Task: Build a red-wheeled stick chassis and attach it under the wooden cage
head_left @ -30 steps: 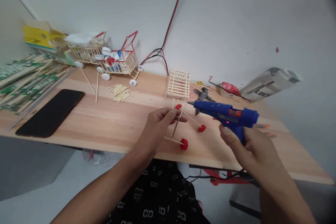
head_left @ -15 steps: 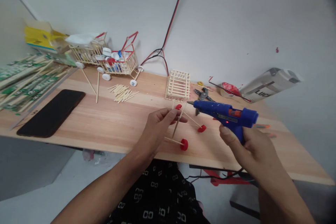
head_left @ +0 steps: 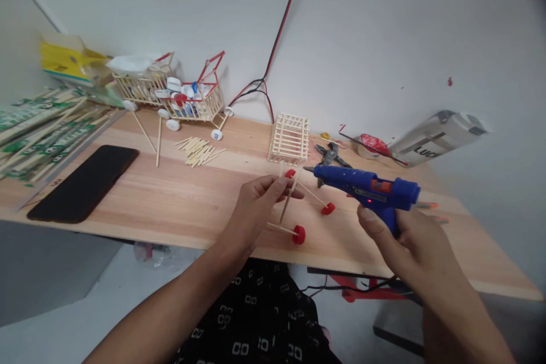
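My right hand point(head_left: 405, 239) is wrapped round the handle of a blue hot glue gun point(head_left: 362, 183), whose small red light is lit. Its nozzle points left, close to the upper end of a thin wooden stick frame point(head_left: 288, 205). Between the fingertips of my left hand point(head_left: 264, 196) that frame is pinched; some of it is hidden behind the fingers. Red bottle caps sit as wheels on thin sticks: one wheel point(head_left: 299, 234) at the near side, another wheel point(head_left: 328, 209) at the right, and a third beyond my fingertips. Just behind stands a small stick basket point(head_left: 290, 137).
Short cut sticks point(head_left: 199, 151) lie left of the basket. A black phone point(head_left: 84, 183) and packaged chopsticks point(head_left: 46, 136) are at the left. Two finished stick carts point(head_left: 191, 103) stand by the wall. Pliers point(head_left: 330, 154), a red lump and a grey-white box point(head_left: 439, 139) are at the right.
Almost nothing differs. The glue gun has shifted very slightly, its nozzle still by the top of the stick frame; my left hand has kept its place.
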Action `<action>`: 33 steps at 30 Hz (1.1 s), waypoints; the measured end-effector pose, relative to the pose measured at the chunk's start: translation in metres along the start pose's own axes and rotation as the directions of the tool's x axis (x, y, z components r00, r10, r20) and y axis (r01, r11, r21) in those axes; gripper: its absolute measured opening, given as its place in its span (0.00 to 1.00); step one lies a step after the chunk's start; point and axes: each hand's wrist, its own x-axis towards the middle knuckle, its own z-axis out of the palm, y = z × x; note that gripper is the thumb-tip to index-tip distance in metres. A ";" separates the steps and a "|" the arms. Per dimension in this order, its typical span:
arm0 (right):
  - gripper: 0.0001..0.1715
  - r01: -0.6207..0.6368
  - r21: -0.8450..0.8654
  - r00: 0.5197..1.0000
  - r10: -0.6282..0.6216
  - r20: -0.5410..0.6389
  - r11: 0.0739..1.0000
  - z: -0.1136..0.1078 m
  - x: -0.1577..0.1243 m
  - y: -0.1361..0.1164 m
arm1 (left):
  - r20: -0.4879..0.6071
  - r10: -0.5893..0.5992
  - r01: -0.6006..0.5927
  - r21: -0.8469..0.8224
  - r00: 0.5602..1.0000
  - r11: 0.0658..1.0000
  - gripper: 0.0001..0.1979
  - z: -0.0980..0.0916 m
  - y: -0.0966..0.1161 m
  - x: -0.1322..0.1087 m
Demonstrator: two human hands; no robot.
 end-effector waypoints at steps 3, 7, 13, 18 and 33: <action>0.21 0.002 -0.003 1.000 -0.002 0.007 1.000 -0.001 -0.001 0.000 | -0.003 0.005 -0.004 0.009 1.000 1.000 0.12 0.000 0.000 0.001; 0.20 0.008 0.004 1.000 -0.008 0.019 1.000 0.000 -0.001 0.000 | 0.007 0.007 -0.007 0.014 1.000 1.000 0.12 0.000 0.000 0.001; 0.20 0.000 0.000 1.000 0.000 0.025 1.000 0.001 0.001 0.000 | 0.014 0.007 -0.007 -0.002 1.000 1.000 0.12 -0.001 -0.001 0.002; 0.21 0.010 0.024 1.000 -0.010 -0.007 1.000 0.002 0.002 0.002 | 0.016 0.010 -0.011 0.010 1.000 1.000 0.13 -0.001 -0.001 0.001; 0.21 0.029 0.009 0.999 -0.029 -0.027 1.000 0.001 0.000 0.002 | 0.011 0.016 -0.016 -0.003 1.000 1.000 0.13 -0.001 -0.001 0.001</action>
